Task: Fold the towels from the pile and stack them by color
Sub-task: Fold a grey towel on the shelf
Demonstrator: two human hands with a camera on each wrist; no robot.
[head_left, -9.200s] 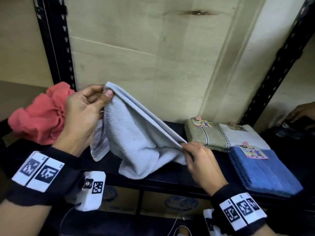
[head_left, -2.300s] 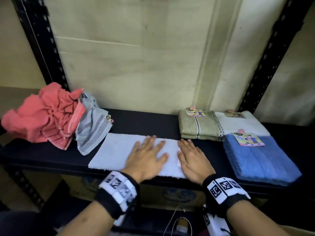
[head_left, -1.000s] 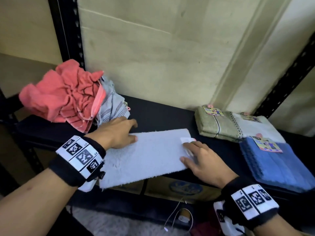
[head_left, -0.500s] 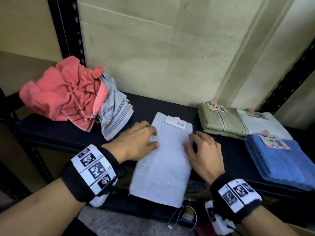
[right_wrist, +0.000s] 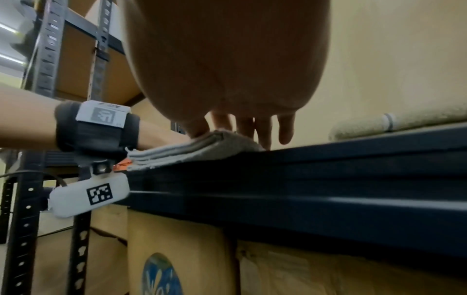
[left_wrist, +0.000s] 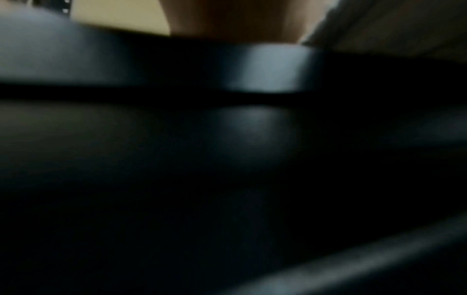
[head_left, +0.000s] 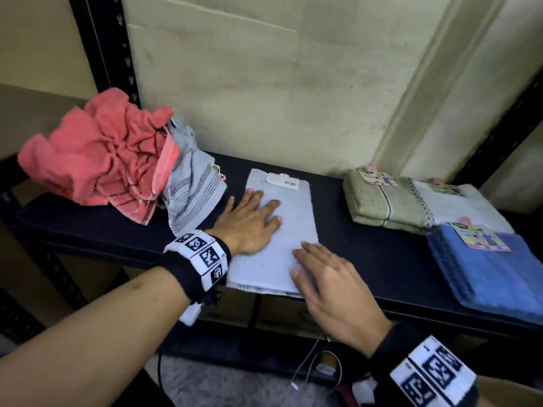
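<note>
A pale blue-grey towel point(head_left: 293, 207), folded into a narrow strip with a white label at its far end, lies on the black shelf point(head_left: 367, 254). My left hand point(head_left: 252, 218) presses flat on its left side with fingers spread. Flat on the towel's near right corner rests my right hand point(head_left: 317, 274), fingers straight; the right wrist view shows those fingers point(right_wrist: 242, 127) on the towel's layered edge point(right_wrist: 182, 151). At the shelf's left sits the unfolded pile: a crumpled coral towel point(head_left: 97, 151) and a grey striped towel point(head_left: 191, 189). The left wrist view is dark and blurred.
Folded towels lie at the right: an olive-green one point(head_left: 382, 201), a white one point(head_left: 458, 204) behind, and a blue one point(head_left: 484, 268) with a paper tag nearest me. Black shelf uprights point(head_left: 102, 48) flank a cream wall. Cardboard boxes point(right_wrist: 177, 249) stand below the shelf.
The towel was turned from lying crosswise to lengthwise, then pulled fully onto the shelf. Both hands moved onto it and now press it flat, the right hand at the near end.
</note>
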